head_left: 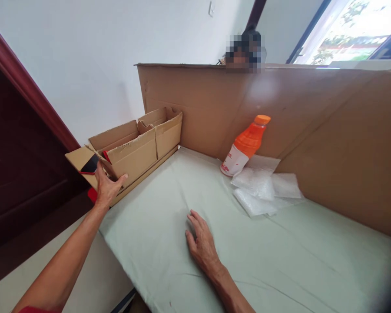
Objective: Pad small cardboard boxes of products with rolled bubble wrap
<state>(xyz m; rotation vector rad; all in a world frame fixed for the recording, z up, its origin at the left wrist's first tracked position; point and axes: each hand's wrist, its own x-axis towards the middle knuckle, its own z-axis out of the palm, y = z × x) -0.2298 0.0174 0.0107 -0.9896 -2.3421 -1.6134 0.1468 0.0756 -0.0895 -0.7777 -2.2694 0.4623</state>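
My left hand [107, 187] is at the near end of a long, open-topped cardboard box [133, 154]. Its thumb stretches along the outer side wall, well apart from the fingers. Those fingers reach to the end opening, beside a dark flat piece with a red edge [90, 164]; their tips are partly hidden, and no held thing can be made out. My right hand [200, 243] rests over the pale green cloth [163, 234], fingers loosely spread and nothing in them.
An orange bottle [247, 141] with a white label leans beside several sheets of bubble wrap [260, 187]. A tall cardboard panel [329, 134] borders the table's far side. Behind it is a person. A dark red door [26, 143] stands at left.
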